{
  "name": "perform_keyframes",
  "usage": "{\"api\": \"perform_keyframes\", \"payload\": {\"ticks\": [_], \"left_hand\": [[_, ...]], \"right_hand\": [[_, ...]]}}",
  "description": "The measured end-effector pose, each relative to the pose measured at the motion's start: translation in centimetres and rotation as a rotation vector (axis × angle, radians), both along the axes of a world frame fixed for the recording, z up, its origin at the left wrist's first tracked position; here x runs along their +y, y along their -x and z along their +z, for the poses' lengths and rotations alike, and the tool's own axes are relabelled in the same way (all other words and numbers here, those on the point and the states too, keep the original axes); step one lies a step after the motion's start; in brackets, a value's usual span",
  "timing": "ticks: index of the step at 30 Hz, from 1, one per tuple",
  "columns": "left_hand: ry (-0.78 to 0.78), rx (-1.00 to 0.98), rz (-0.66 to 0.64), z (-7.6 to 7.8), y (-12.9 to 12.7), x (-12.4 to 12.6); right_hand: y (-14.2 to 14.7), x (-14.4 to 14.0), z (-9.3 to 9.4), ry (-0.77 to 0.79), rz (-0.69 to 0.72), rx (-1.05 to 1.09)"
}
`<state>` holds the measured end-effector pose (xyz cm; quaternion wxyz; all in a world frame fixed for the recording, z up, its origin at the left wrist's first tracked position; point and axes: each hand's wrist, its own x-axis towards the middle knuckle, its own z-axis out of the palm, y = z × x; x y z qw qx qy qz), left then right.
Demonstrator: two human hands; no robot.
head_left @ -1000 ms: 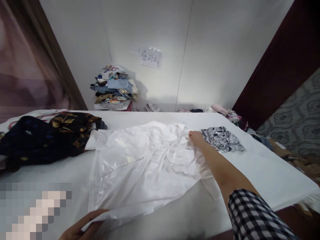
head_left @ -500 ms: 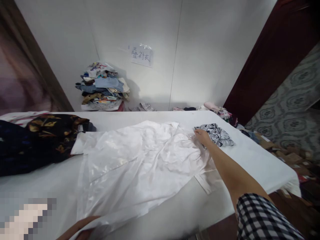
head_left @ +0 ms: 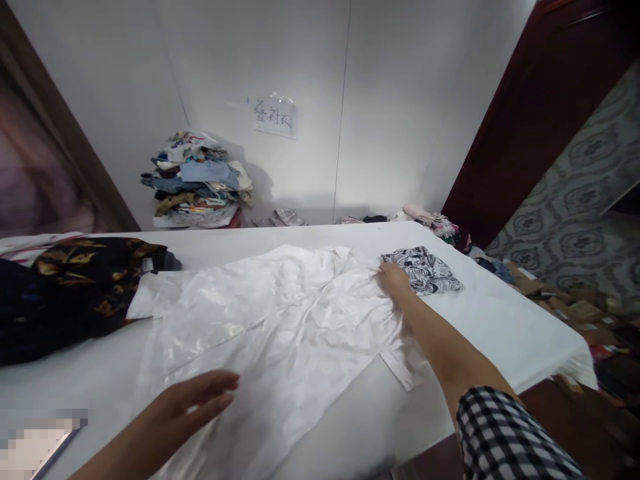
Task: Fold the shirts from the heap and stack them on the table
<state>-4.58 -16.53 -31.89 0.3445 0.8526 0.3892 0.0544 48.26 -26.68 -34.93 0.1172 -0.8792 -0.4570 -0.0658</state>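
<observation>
A white, slightly shiny shirt (head_left: 300,327) lies spread and wrinkled on the white-covered table (head_left: 500,327). My right hand (head_left: 394,280) is closed on the shirt's edge at its far right, where the cloth is drawn up to the fingers. Over the near left part of the shirt hovers my left hand (head_left: 203,400), its thumb and fingers apart with nothing between them. Just beyond my right hand sits a folded black-and-white patterned garment (head_left: 433,272). One white cuff (head_left: 397,369) points toward me below my right forearm.
Dark floral clothes (head_left: 85,287) are heaped at the table's left. Against the wall rises a tall clothes pile (head_left: 200,180), below a handwritten paper sign (head_left: 275,117). More clothes (head_left: 435,223) lie past the far right corner. Boxes (head_left: 583,310) stand right of the table.
My left hand has let go of the shirt's near edge and risen, moving forward and right over the cloth. My right hand stays at the shirt's far right edge. The view has shifted slightly.
</observation>
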Motion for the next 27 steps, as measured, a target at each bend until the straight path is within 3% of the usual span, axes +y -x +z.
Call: {"api": "perform_keyframes", "payload": {"ticks": [3,5,10,14,19,27], "left_hand": [[0.062,-0.089,-0.167,3.2,-8.0,0.7],[0.006,-0.115,-0.256,3.8,-13.9,1.2],[-0.249,-0.092,-0.305,2.0,-28.2,2.2],[-0.326,-0.074,-0.337,0.4,-36.2,2.5],[-0.367,0.001,-0.347,-1.1,-40.6,2.8],[-0.455,0.014,-0.182,-1.7,-41.2,3.5]], "right_hand": [[-0.3,0.0,-0.1,-0.01,-0.036,0.016],[-0.6,0.1,-0.3,-0.004,-0.038,0.034],[-1.1,0.4,-0.8,0.009,-0.05,0.067],[-1.2,0.7,-1.0,0.006,-0.085,0.071],[-1.7,1.5,-1.1,0.013,-0.075,0.078],[-2.6,3.0,-1.5,0.008,-0.17,0.088]]}}
